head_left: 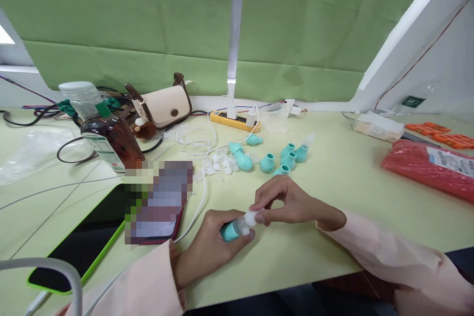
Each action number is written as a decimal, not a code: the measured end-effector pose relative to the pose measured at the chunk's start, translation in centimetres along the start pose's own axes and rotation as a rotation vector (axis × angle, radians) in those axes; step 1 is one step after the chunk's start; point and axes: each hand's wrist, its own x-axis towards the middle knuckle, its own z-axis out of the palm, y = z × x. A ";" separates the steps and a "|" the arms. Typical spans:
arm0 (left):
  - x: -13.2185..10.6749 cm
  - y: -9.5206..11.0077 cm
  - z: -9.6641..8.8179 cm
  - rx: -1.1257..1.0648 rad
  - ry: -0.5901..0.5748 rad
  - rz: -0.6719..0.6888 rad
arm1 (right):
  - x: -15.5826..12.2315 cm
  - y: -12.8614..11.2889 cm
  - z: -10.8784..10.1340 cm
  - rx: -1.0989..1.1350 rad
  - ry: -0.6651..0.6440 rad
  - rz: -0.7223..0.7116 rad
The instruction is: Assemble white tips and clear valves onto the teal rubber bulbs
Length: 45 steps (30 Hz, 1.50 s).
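Observation:
My left hand [211,239] wraps around a small turquoise bulb [230,231] with a clear plastic part [242,225] at its upper end. The fingers of my right hand [283,200] pinch a translucent white cap [252,217] against that clear end. Whether the cap is seated or only touching, I cannot tell. Beyond my hands stand several turquoise bulbs [267,163] with open necks, and one [302,152] has a clear tip in it. More turquoise bulbs [243,160] lie on their sides beside a pile of small white and clear plastic pieces [221,162].
Left of my hands lie a phone with a blurred screen [163,202] and a green-edged black phone [92,237]. White cables [202,197] run across the table. A bottle [111,140], a cream handbag [166,106] and a yellow power strip [235,121] stand behind. A red package [425,165] lies right.

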 end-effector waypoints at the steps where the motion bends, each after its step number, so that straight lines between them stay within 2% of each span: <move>1: 0.0 0.0 0.0 0.003 0.014 0.008 | -0.1 -0.4 -0.5 -0.032 0.022 -0.021; 3: -0.1 -0.1 -0.1 0.006 0.043 0.021 | -0.4 -1.5 -2.3 -0.086 0.100 -0.029; 8: -0.1 -0.4 -0.2 -0.028 0.061 0.067 | -2.3 -3.4 -9.3 -0.311 0.494 0.092; 10: -0.1 -0.4 -0.1 -0.026 0.067 0.072 | -3.0 -3.3 -11.9 -0.477 0.467 0.221; 13: 0.1 -0.2 -0.1 -0.008 0.078 0.044 | -3.6 -2.4 -14.4 -0.704 0.331 0.435; 16: 0.2 -0.1 -0.1 0.003 0.068 0.053 | -3.6 -1.0 -15.7 -0.865 0.264 0.562; 20: 0.3 -0.2 -0.1 0.007 0.055 0.089 | -3.2 0.0 -16.1 -0.898 0.282 0.615; 23: 0.3 -0.3 0.0 0.012 0.055 0.105 | -3.2 -0.1 -16.1 -0.883 0.258 0.657; 25: 0.3 -0.4 0.0 0.014 0.056 0.116 | -3.6 -0.5 -16.3 -0.933 0.239 0.698; 27: 0.4 -0.4 0.0 0.016 0.058 0.123 | -4.0 -1.0 -16.4 -1.021 0.275 0.733; 29: 0.4 -0.3 0.0 0.021 0.057 0.122 | -4.3 -1.4 -16.0 -1.125 0.389 0.710; 30: 0.5 -0.3 0.0 0.026 0.053 0.121 | -4.1 -1.4 -15.5 -1.179 0.486 0.628; 32: 0.5 -0.3 0.0 0.040 0.038 0.119 | -3.3 -1.1 -13.4 -1.274 0.716 0.352; 33: 0.5 -0.3 0.0 0.048 0.030 0.122 | -2.5 -0.7 -11.9 -1.280 0.826 0.117; 34: 0.5 -0.3 0.0 0.057 0.023 0.126 | -1.6 -0.1 -10.2 -1.277 0.832 0.025; 35: 0.5 -0.3 0.0 0.064 0.018 0.129 | -0.6 0.5 -8.3 -1.274 0.795 -0.060; 36: 0.5 -0.3 0.0 0.069 0.017 0.134 | 0.4 1.2 -6.5 -1.263 0.640 -0.223; 38: 0.5 -0.3 0.0 0.075 0.024 0.144 | 2.4 2.6 -3.3 -1.267 0.437 -0.317; 39: 0.5 -0.3 0.0 0.077 0.027 0.146 | 3.3 3.1 -2.0 -1.304 0.311 -0.331; 41: 0.5 -0.4 0.0 0.083 0.033 0.146 | 4.6 4.0 -0.4 -1.375 0.183 -0.268; 43: 0.5 -0.4 -0.1 0.088 0.035 0.141 | 5.3 4.7 0.2 -1.438 0.105 -0.197; 45: 0.5 -0.4 -0.1 0.089 0.036 0.141 | 5.7 5.2 0.3 -1.488 0.081 -0.141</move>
